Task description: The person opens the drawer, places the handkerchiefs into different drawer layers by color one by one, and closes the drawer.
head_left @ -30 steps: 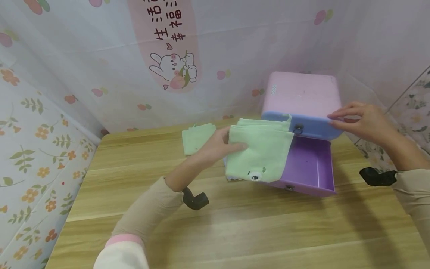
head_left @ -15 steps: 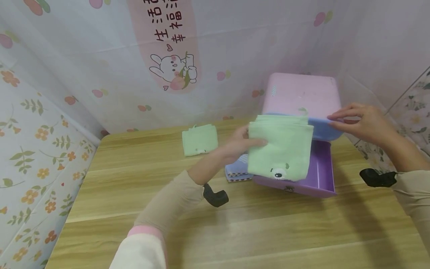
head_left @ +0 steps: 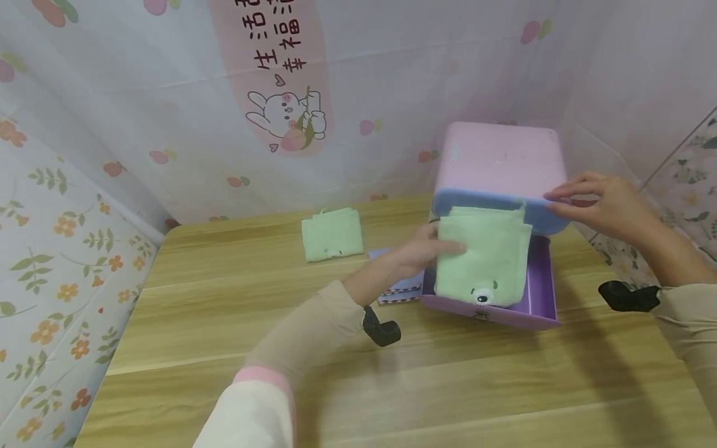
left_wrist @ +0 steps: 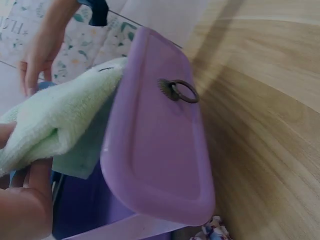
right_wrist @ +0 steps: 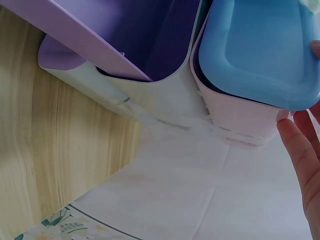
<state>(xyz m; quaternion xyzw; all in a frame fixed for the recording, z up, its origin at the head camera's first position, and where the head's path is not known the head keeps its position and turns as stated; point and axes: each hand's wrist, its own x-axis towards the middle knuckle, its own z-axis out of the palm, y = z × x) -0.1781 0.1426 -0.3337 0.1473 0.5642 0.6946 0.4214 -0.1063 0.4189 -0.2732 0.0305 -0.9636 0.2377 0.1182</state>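
I have the left hand (head_left: 420,249) grasping the folded green towel (head_left: 487,255) at its 9 o'clock edge, thumb above and fingers beneath, I judge to hold its layers together over the open purple drawer (head_left: 542,274), though I can't tell whether the two touch. At 2 o'clock from the towel, the right hand (head_left: 616,202) pinches the corner of the blue drawer (right_wrist: 265,55), probably to steady the pink box (head_left: 504,149). The left forearm (head_left: 313,323) reaches in from 8 o'clock, the right forearm (head_left: 680,255) from between 4 and 5.
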